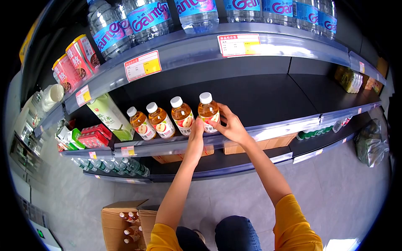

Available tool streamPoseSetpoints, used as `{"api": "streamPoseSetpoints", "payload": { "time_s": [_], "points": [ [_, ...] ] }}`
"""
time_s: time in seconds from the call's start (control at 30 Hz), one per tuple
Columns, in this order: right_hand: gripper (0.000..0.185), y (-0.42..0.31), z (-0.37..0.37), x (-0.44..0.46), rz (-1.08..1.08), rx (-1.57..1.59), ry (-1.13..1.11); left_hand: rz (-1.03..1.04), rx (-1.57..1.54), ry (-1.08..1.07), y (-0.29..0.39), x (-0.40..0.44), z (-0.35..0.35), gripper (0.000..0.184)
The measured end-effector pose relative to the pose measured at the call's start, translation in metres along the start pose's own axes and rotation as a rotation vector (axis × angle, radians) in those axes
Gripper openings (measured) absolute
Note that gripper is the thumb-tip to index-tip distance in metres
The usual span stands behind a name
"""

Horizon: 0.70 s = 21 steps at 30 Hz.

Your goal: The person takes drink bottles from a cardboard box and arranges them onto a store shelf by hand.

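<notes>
A bottle of amber apple drink (pixel 208 109) with a white cap stands upright at the front of the middle shelf, at the right end of a short row. My right hand (pixel 231 125) is closed round its right side, thumb across the label. My left hand (pixel 195 137) presses against its lower left side, fingers partly hidden. To the left stand three matching bottles: one nearest my left hand (pixel 182 116), a middle one (pixel 161 121) and a far-left one (pixel 141 124). All have white caps and apple pictures facing forward.
Large water bottles (pixel 148 21) line the shelf above, behind a price rail (pixel 293 46). A green-white carton (pixel 111 117) stands left of the row. On the floor, an open cardboard box (pixel 111 228) holds several amber bottles (pixel 132 234). A plastic bag (pixel 372 142) lies far right.
</notes>
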State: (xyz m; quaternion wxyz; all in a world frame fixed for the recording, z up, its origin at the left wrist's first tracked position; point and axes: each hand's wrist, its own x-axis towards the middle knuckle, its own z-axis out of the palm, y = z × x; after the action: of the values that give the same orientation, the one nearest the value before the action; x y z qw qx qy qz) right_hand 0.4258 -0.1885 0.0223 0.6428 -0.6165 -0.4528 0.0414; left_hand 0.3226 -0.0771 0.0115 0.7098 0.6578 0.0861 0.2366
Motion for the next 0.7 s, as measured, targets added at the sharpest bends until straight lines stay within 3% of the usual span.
{"api": "streamPoseSetpoints", "payload": {
  "time_s": [0.1, 0.17, 0.23, 0.7],
  "points": [
    [0.062, 0.002, -0.002, -0.002, 0.007, -0.032, -0.039, -0.011, -0.06, 0.012, 0.001, -0.004, 0.001, 0.064],
    [0.066, 0.003, -0.001, -0.008, -0.082, -0.381, 0.081, -0.013, -0.064, 0.038, 0.002, -0.006, 0.001, 0.06],
    [0.067, -0.004, -0.003, -0.017, -0.038, -0.372, 0.048, 0.07, 0.02, -0.032, 0.002, -0.009, -0.001, 0.053],
    [0.058, 0.0, -0.003, -0.025, -0.043, -0.338, 0.028, 0.135, 0.05, -0.041, -0.004, -0.015, 0.008, 0.06]
  ]
}}
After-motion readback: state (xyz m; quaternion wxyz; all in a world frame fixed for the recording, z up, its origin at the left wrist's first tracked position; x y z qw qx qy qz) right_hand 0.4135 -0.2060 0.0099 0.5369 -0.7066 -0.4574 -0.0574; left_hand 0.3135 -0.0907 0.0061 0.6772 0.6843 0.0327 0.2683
